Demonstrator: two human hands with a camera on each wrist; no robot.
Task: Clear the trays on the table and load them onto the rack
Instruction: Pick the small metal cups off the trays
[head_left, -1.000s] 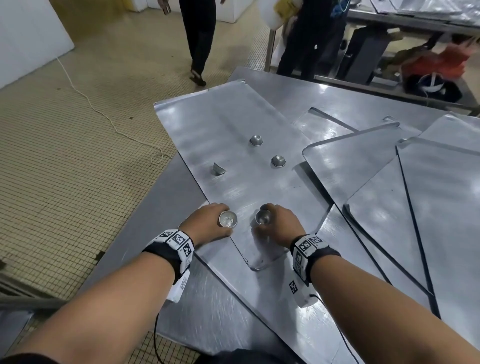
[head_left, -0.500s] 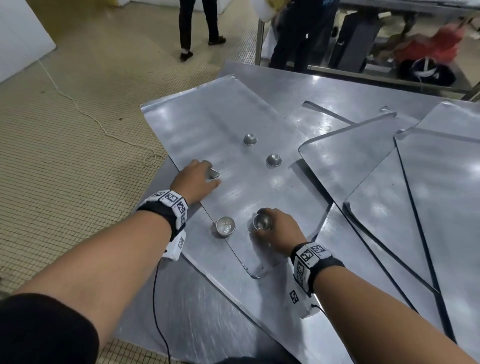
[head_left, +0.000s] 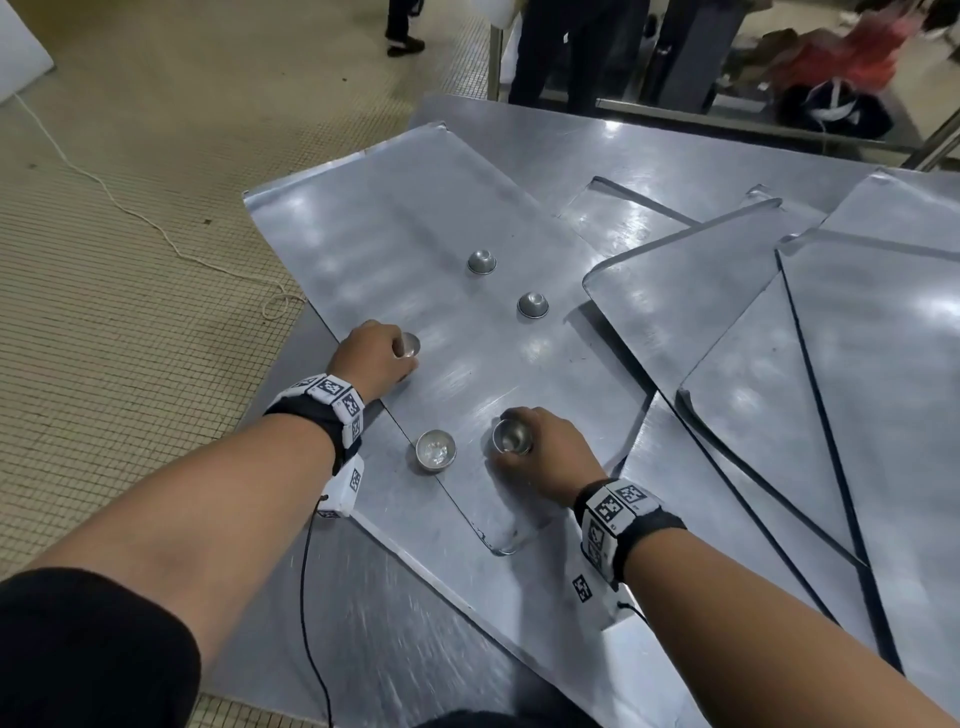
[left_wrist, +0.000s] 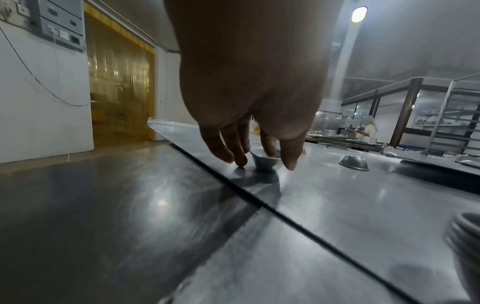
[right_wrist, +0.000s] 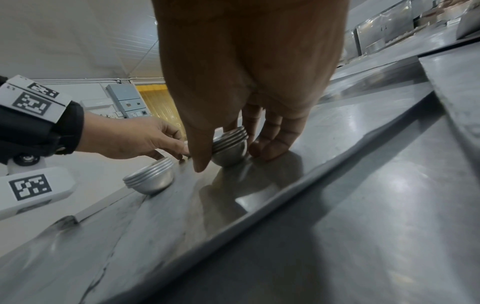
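Partway: right hand curled round cup stack, left hand pinching tipped cup on tray; second stack, two upturned cups uncollected; no trays racked.

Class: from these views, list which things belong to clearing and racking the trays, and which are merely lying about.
Job in hand:
- top tray
- two cup stacks
- cup under left hand
- two upturned cups
- overlapping trays
- right hand

Lying about:
- white cord
- dark bag
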